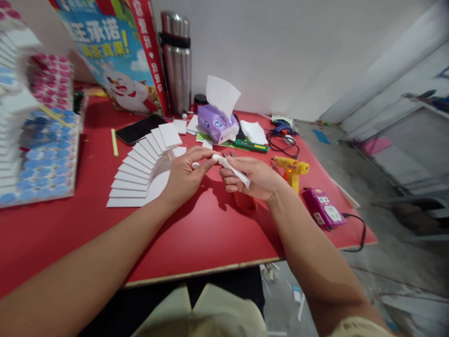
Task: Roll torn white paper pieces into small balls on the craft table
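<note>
A thin white strip (235, 169), perhaps paper or tissue, runs between my hands above the red table. At its upper left end, the thumb and fingers of my left hand (189, 172) are pinched together. My right hand (253, 175) grips the strip, its fingers curled and the lower end sticking out past them. Beside my left thumb is a small white disc (195, 165). Under my right hand lie scissors, their red handle (245, 205) partly covered. To the left, a curved fan of white stepped pieces (135, 171) stands near my left wrist.
A yellow glue gun (292, 168) and a purple power box (323, 208) with a cable lie right of my arm. Behind are a purple tissue pack (215, 124), green cutter (250, 145), black phone (140, 129) and steel flask (177, 65). Blue and pink rolls (47, 154) fill the left.
</note>
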`<move>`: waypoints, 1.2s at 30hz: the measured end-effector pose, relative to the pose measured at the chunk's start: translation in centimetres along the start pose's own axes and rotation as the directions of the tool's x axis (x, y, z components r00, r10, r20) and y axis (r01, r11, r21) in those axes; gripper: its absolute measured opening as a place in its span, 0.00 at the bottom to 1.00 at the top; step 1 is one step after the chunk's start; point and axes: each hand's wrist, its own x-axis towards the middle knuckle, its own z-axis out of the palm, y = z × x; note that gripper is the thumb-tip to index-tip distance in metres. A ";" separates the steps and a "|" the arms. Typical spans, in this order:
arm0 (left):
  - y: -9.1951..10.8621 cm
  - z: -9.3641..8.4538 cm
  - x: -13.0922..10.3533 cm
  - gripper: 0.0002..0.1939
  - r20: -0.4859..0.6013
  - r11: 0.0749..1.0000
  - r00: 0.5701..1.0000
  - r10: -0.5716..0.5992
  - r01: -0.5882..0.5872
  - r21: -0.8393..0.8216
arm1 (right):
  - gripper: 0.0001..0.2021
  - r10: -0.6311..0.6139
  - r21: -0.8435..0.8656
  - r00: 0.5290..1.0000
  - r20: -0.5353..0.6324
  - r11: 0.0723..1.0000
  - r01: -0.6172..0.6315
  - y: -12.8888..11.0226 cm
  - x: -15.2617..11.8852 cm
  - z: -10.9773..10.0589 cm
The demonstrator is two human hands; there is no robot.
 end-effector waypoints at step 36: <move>0.0 0.8 -0.8 0.09 -0.050 0.975 0.987 -0.150 0.139 -0.172 | 0.10 -0.656 -0.938 0.752 0.067 0.214 0.271 1.5 0.0 0.3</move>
